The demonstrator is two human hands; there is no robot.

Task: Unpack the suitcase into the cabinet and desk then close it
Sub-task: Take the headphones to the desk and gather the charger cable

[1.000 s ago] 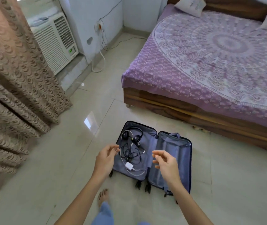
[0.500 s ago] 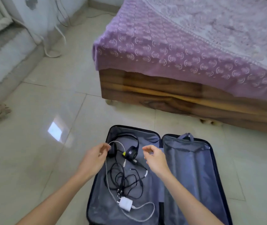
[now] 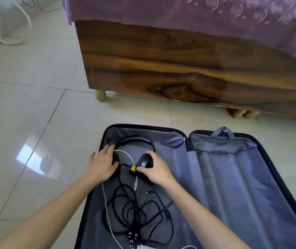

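A: A tiled floor (image 3: 26, 105) and a wooden bed (image 3: 179, 69) close by. Why does the suitcase (image 3: 237, 186) lie just there?

B: Spread flat on the tiles, both halves face up, so everything inside can be reached from above. The right half shows only its grey lining, and the left half holds what remains to unpack

A: Which is what?

B: A loose tangle of black cable (image 3: 125, 209) at the near end, a white cable (image 3: 125, 154) running through it, and black headphones (image 3: 136, 140) at the far end, their band curving toward the rim

A: And the person's hands?

B: Both are on the headphones. The left hand (image 3: 102, 164) curls its fingers over the left earcup, and the right hand (image 3: 157, 170) wraps thumb and fingers round the right one. One hand per cup probably keeps the band from twisting when it is lifted

A: Does anything look likely to snag?

B: The white cable passes by the left fingers and runs down beside a small yellow tag (image 3: 132, 168) between the cups, so it may drag along. The headphones lie in the case, not yet raised, and neither cabinet nor desk is in view
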